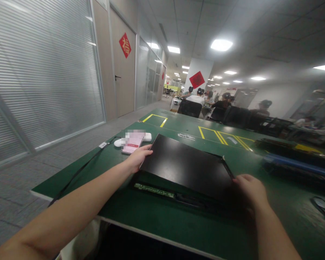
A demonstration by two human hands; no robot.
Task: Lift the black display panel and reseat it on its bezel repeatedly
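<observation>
Left hand (141, 157): forearm reaching diagonally in from the lower left, wrist fairly straight, thumb laid over the panel's edge; grip closed on the left side of a black flat panel (186, 166). Right hand (251, 187): forearm rising from the lower right, wrist bent inward, fingers curled and partly hidden; grip pinched at the panel's right edge. Black flat panel: one, between the hands, glossy face up, above the worktop (162, 216); whether any edge rests there cannot be told. Green circuit strip (154, 190): one, just below the panel's near edge. Worktop: green, marked with yellow tape (164, 122), carrying a phone (132, 146) beside the left hand, a black cord (87, 163) at the left, blurred blue item (292, 164) at the right. Room: grey carpet (13, 191), blinds (43, 65), pale door (122, 72) with red diamond sign (125, 45), lit ceiling panels (221, 44), seated people (196, 98) beyond.
</observation>
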